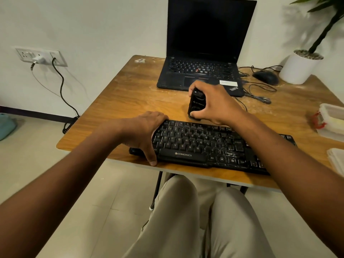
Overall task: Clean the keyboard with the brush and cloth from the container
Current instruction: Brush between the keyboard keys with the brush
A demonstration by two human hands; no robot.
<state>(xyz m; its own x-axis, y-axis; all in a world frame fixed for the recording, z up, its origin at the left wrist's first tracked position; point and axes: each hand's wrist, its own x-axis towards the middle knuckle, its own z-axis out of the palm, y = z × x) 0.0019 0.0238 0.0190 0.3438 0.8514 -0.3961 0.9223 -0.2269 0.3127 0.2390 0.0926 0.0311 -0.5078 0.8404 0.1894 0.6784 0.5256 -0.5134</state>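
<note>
Keyboard point(208, 146), black and flat with dusty keys, lies on the near edge of the wooden worktop point(119, 101), right in front of the person's lap. The left hand point(143, 133) lies over the keyboard's left end, with the thumb pointing down along the front edge and the fingers curled over the back edge, so it grips that end. The right hand point(214, 103) is just behind the keyboard and is wrapped around a small black brush block point(196, 106) with faint writing on its side; the fingers are on top and the thumb is at the bottom. The brush block is at the back edge of the keyboard, but I cannot tell if it touches it. Further back stands an open black laptop point(202, 53) with a dark screen. To its right are a black mouse point(266, 77) with a tangle of thin wires, and a white round pot point(297, 69) with a green plant. At the right edge of the worktop sits a clear plastic container point(331, 118) with a red clip, and nearer to the person is a folded white cloth point(337, 159). A white wall socket point(41, 56) with plugs is on the left wall.
</note>
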